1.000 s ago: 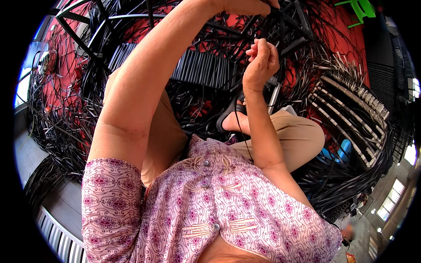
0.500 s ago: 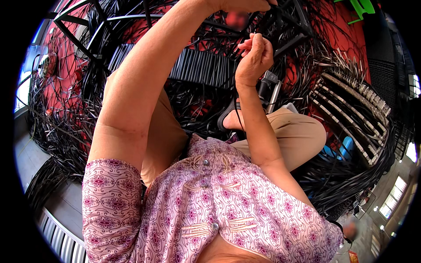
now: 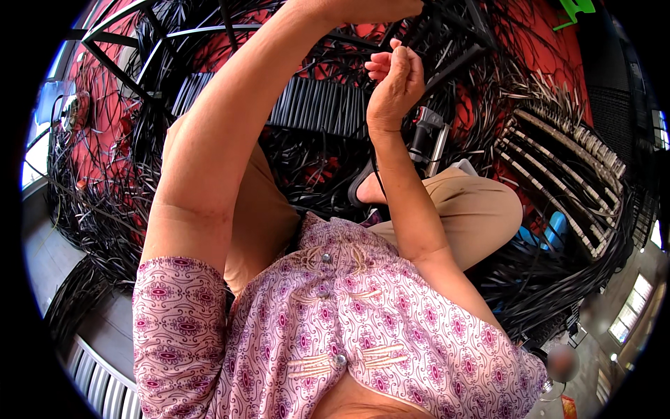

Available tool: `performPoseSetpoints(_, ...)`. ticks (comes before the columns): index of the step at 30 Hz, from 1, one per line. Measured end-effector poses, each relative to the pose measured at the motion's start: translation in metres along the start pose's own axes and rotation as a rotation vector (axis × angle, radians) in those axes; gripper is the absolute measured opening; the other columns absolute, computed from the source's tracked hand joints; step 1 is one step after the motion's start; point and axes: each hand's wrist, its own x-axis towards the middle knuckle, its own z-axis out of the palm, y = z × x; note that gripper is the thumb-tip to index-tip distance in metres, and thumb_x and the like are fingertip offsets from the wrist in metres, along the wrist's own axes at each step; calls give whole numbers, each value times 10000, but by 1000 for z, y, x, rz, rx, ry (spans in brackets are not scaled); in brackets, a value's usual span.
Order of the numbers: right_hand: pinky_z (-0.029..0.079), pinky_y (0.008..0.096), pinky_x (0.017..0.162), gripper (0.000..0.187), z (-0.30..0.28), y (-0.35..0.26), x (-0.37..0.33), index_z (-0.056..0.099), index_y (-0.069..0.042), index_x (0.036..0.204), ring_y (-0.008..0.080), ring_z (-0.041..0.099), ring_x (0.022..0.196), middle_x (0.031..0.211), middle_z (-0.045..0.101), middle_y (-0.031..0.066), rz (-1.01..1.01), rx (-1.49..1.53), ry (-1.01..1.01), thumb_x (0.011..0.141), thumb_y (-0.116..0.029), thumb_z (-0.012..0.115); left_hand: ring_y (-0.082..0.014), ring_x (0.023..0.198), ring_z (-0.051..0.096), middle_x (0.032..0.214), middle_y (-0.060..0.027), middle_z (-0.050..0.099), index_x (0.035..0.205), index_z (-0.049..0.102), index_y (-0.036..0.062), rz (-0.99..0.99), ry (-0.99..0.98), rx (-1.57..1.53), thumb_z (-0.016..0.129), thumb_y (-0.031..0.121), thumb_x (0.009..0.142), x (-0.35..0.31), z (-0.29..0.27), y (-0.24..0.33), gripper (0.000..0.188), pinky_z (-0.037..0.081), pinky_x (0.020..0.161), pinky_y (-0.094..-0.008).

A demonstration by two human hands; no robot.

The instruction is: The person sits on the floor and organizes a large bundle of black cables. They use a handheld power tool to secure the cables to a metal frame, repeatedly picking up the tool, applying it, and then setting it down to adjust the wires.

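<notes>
My left hand [image 3: 373, 10] reaches to the top edge, bent over black framework. Its fingers are closed and partly cut off, so what they pinch cannot be made out. Just below and to the right, my right hand [image 3: 396, 84] is raised with thumb and forefinger pressed together and the other fingers curled. A thin black strip [image 3: 377, 162] hangs along that wrist; whether the fingers hold it is unclear. Behind both hands stands a black metal frame [image 3: 457, 70]. Below my left forearm lies a panel wrapped in black bands [image 3: 317, 110].
Loose black strips [image 3: 105, 209] cover much of the red floor covering [image 3: 551, 63]. A black and silver power tool [image 3: 426, 133] lies past my right knee. Farther right are a beige-ribbed frame [image 3: 558, 181] and a blue object [image 3: 555, 230]. Green plastic furniture [image 3: 576, 10] stands at top right.
Both hands have shifted slightly to the left, and my right hand has also risen a little. More of the power tool shows beside my right wrist.
</notes>
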Motion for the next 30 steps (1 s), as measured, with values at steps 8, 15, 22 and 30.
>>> performPoseSetpoints(8,489,216,628,350,-11,-1,-1,629,11,1122,92,623,696,811,684,55,-4,-217,-90,1022,-311,537,-316,877,693,926,-145,721,985,725,33,16,16,-8,587,240,817,2,1,8,300,545,791,-410)
performPoseSetpoints(15,532,424,813,647,-91,-112,-34,587,49,1254,403,687,887,962,688,274,304,-1125,-514,912,-501,600,-341,900,686,948,-161,715,1021,715,40,39,-6,-7,591,211,805,8,3,14,302,545,818,-410)
performPoseSetpoints(22,524,235,716,400,-215,-220,48,644,-8,1215,123,672,818,1006,709,110,78,-715,4,972,-325,616,-326,817,694,891,-165,701,1021,705,15,-70,-47,2,616,183,805,8,-5,27,288,547,732,-392)
performPoseSetpoints(30,528,396,666,256,-447,155,91,710,-17,858,245,676,694,758,700,114,512,-1006,-255,816,-269,695,-164,822,619,943,-69,672,1157,669,52,-116,-211,-94,583,126,926,21,9,24,257,481,784,-281)
